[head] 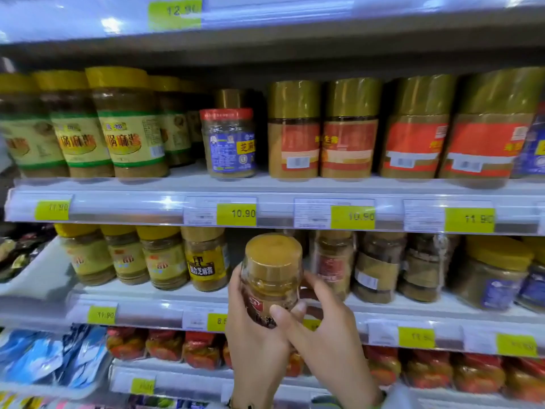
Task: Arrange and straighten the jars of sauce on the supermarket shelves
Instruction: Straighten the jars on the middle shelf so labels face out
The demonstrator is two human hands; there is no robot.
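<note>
Head view: jar (272,278) with a gold lid is held in front of the second shelf (206,296), off the board, tilted so the lid leans toward the camera; label partly hidden by fingers, text unreadable. Both hands are on it: left hand (253,335) wraps the lower left side, fingers curled round the glass; right hand (321,329) grips from the right, thumb across the front of the label, fingers curled behind the jar. It sits over a gap in the row, between a yellow-label jar (208,261) on its left and a red-label jar (331,264) on its right. Further left on that shelf, three yellow-lidded jars (126,255) stand upright side by side; further right, brown jars (380,267) wrapped in clear film, then a blue-label jar (495,276). Shelf above (265,184): green-and-yellow-label jars (129,125) on the left, a small red-lidded jar (228,143) with a blue label in the middle, standing alone and turned off-square, then a row of tall gold-lidded jars (351,128) with red labels, barcodes facing out. Yellow price tags (236,214) on the rail read 10.90 and 11.90. Bottom shelf: red-topped jars (165,345), blue packets (44,358) at left. Edges of frame are blurred.
</note>
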